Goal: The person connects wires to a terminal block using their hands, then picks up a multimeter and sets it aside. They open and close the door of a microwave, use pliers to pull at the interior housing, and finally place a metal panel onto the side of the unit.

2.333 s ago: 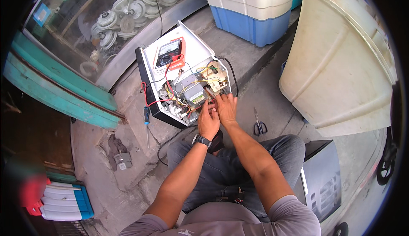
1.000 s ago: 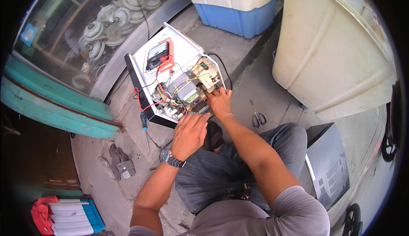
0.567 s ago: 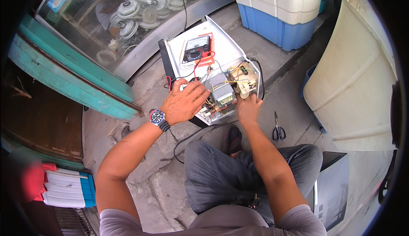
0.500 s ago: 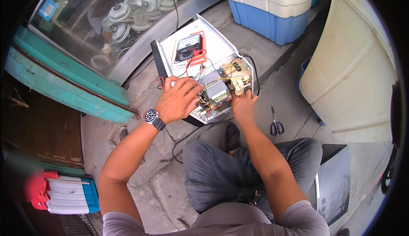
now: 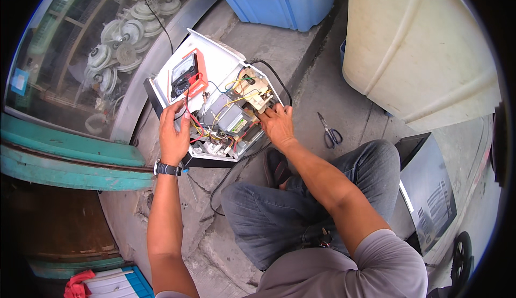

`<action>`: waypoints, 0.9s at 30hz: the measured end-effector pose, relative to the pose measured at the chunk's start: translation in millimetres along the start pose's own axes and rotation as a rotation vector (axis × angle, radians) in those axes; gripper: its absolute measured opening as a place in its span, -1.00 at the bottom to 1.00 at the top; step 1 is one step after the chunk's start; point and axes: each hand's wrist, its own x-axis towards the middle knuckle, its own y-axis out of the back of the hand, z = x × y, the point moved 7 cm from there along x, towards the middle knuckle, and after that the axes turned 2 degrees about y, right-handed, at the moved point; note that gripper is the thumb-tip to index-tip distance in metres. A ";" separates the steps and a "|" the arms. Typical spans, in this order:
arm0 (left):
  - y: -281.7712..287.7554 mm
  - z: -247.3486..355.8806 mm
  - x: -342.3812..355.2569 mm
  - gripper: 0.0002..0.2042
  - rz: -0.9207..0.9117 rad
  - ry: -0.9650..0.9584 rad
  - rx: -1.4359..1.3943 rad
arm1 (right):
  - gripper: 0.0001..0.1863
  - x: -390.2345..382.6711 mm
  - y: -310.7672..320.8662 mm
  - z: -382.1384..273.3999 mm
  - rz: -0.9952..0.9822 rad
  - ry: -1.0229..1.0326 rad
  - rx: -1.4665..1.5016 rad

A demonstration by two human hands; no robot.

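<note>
A white appliance with its cover off lies on the concrete floor in front of the seated person, its wiring and metal parts open to view. On its far left part sits a red meter with a dark face. A small pale label shows on the grey block in the middle of the wiring. Far behind stands a blue and white box, and to the right a large cream tub. At the near left edge lies a stack of white and blue packs with a red cloth beside it. A small blue sticker shows on the glass case at far left.

The left hand, with a watch on its wrist, rests on the near left edge of the appliance, fingers curled loosely by the red wires just below the meter; whether it grips anything I cannot tell. The right hand touches the right side of the appliance, fingertips pressed into the cream plastic part there, narrow and bent. Scissors lie on the floor just right of that hand.
</note>
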 end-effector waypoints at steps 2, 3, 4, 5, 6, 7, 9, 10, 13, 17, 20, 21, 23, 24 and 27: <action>-1.5 -0.2 0.8 -0.67 -0.006 0.004 0.010 | -0.79 -0.2 3.4 -1.3 0.096 0.005 0.009; -2.7 0.1 -0.8 -0.67 -0.011 0.012 0.019 | -0.79 -1.2 2.5 -3.0 0.085 -0.001 0.012; -2.9 -0.3 -1.7 -0.66 -0.008 0.010 0.024 | -0.80 -1.3 1.2 -4.1 0.072 -0.008 0.001; -2.0 -2.4 -3.4 -0.66 -0.009 0.056 -0.020 | -0.81 -1.3 -0.2 -5.4 0.060 -0.015 -0.010; -0.2 -2.8 -4.5 -0.66 -0.005 0.053 -0.020 | -0.82 0.0 -1.1 -7.8 0.068 -0.008 -0.025; 0.7 -3.5 -5.7 -0.66 -0.002 0.051 -0.019 | -0.82 0.7 -2.5 -8.0 0.059 -0.012 -0.026; -0.1 -2.2 -4.5 -0.67 -0.004 0.056 -0.027 | -0.83 2.0 -5.5 -6.7 0.020 -0.036 -0.066; -1.0 0.0 -3.3 -0.67 -0.017 0.050 -0.022 | -0.83 2.4 -8.0 -5.6 -0.023 -0.050 -0.067; -1.2 2.4 -2.8 -0.68 -0.038 0.042 0.002 | -0.84 5.1 -7.3 -6.3 -0.042 -0.063 -0.073; -3.6 3.2 -3.6 -0.68 -0.035 0.022 0.011 | -0.84 2.6 -5.5 -4.3 -0.028 -0.037 -0.068; 0.6 -2.6 -4.2 -0.69 -0.031 0.030 0.031 | -0.82 0.6 -2.7 -9.4 -0.006 0.030 -0.068; -0.6 -2.2 -3.7 -0.69 -0.027 0.037 0.033 | -0.82 -1.0 -3.7 -7.9 -0.008 0.038 -0.065; -1.4 -1.2 -1.6 -0.69 -0.018 0.040 0.011 | -0.81 -3.0 -1.8 -5.5 0.060 0.022 -0.053; -1.5 0.8 -1.5 -0.69 -0.006 0.024 0.011 | -0.81 -5.4 -0.9 -5.8 0.078 0.014 -0.066; -1.5 -1.9 -1.5 -0.70 -0.016 0.042 0.010 | -0.83 -6.4 -0.6 -5.4 0.092 -0.004 -0.044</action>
